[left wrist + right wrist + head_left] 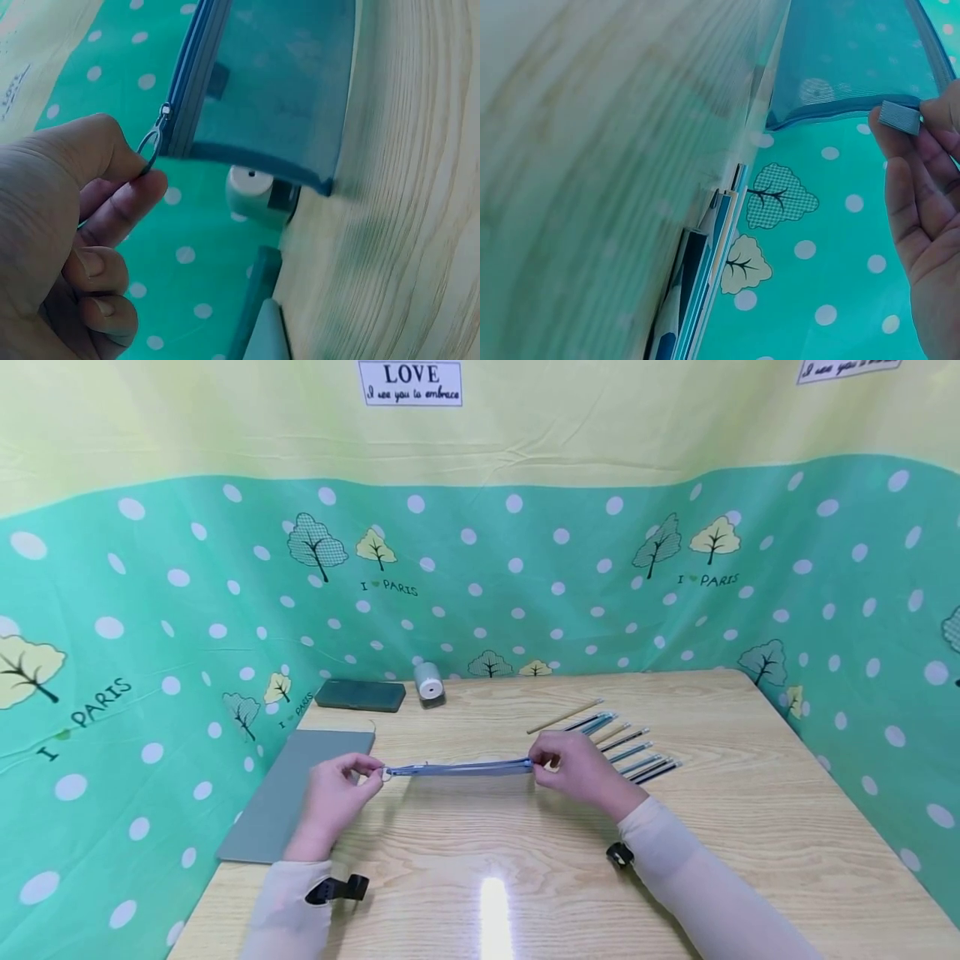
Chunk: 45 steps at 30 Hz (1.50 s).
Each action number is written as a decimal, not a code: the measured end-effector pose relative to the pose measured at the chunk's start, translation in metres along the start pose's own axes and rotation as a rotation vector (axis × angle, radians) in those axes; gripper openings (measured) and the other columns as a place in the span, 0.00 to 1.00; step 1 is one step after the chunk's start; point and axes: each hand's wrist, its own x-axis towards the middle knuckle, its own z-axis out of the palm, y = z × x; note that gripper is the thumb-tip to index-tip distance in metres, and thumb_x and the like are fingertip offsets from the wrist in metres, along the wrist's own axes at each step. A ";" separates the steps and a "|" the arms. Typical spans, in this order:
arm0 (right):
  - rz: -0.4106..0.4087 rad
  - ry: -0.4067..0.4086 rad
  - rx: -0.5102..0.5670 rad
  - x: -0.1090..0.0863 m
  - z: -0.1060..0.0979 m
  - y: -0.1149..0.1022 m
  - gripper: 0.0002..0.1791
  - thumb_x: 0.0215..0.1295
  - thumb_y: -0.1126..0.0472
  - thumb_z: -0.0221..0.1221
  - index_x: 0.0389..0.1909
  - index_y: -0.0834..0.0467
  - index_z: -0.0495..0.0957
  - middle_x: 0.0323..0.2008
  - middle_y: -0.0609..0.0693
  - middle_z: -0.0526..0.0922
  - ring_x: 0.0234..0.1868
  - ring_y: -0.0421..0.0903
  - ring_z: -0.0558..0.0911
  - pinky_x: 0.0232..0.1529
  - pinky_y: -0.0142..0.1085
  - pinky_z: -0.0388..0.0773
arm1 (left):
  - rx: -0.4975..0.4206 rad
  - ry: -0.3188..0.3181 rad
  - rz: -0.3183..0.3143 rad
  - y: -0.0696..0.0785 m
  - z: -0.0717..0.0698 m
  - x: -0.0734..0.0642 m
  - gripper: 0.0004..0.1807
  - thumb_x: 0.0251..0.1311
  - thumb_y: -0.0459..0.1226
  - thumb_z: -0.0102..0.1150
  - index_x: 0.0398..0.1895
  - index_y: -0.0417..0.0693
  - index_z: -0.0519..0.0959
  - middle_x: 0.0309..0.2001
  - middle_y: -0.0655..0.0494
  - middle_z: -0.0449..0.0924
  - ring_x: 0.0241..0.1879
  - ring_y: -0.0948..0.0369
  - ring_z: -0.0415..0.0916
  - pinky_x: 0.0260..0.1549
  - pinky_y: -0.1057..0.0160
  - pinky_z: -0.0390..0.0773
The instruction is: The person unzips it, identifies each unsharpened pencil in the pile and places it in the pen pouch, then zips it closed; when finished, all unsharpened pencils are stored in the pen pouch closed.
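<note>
Between both hands hangs a see-through blue mesh zipper pouch (465, 769), held up above the table with its zipper edge on top. My left hand (339, 793) pinches the looped zipper pull (154, 142) between thumb and forefinger; the slider sits at that end of the zipper. My right hand (577, 770) pinches the small ribbed fabric tab (900, 118) at the pouch's other top corner. In the left wrist view the mesh body (277, 82) hangs flat, and I see nothing inside it.
Several pencils (630, 747) lie fanned out behind the right hand. A grey board or folder (300, 793) lies at the left under the left hand. At the back stand a dark green case (360, 696) and a small white-and-green sharpener-like object (430, 683). A patterned curtain (517, 568) surrounds the table.
</note>
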 end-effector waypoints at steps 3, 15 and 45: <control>-0.005 0.000 0.012 0.000 0.000 0.001 0.08 0.60 0.70 0.68 0.34 0.54 0.85 0.33 0.39 0.83 0.33 0.36 0.81 0.34 0.31 0.82 | 0.011 -0.004 -0.024 -0.006 -0.004 0.000 0.03 0.57 0.34 0.74 0.34 0.51 0.89 0.27 0.62 0.83 0.16 0.59 0.66 0.16 0.62 0.66; 0.006 -0.038 0.058 0.000 0.002 0.004 0.07 0.62 0.69 0.68 0.35 0.54 0.85 0.33 0.39 0.84 0.33 0.36 0.81 0.34 0.32 0.82 | 0.040 -0.016 -0.046 -0.011 -0.015 -0.001 0.03 0.61 0.38 0.72 0.35 0.50 0.90 0.27 0.61 0.83 0.18 0.58 0.68 0.19 0.61 0.68; 0.081 -0.179 -0.006 -0.003 0.004 0.007 0.11 0.65 0.67 0.69 0.42 0.47 0.88 0.36 0.36 0.83 0.35 0.33 0.81 0.35 0.31 0.82 | -0.126 -0.410 0.016 -0.030 -0.023 -0.005 0.08 0.57 0.29 0.69 0.33 0.54 0.87 0.27 0.58 0.81 0.18 0.64 0.65 0.18 0.64 0.67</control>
